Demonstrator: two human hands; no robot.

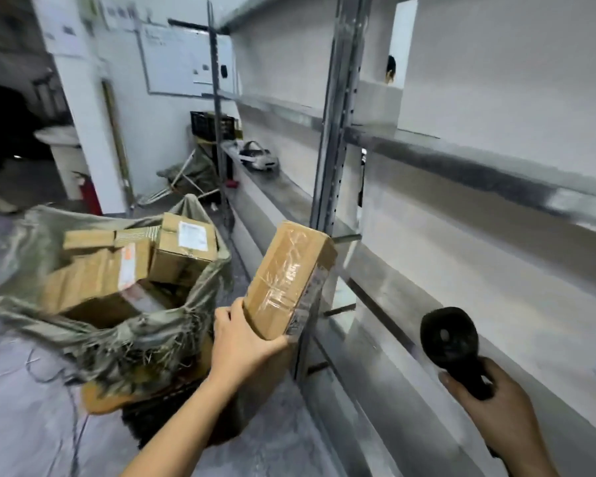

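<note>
A taped brown cardboard parcel (289, 280) is gripped by the left hand (245, 342); a black handheld scanner (451, 342) is clasped in the right hand (496, 404).

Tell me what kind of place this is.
Probably a parcel depot or stockroom: metal shelving lines the wall, a sack holds labelled cardboard parcels, and the person grips a taped box in the left hand and a black handheld scanner in the right hand.

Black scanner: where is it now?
Head view, lower right: the black scanner is gripped by the right hand before the metal shelving, right of the box held by the left hand.
</note>
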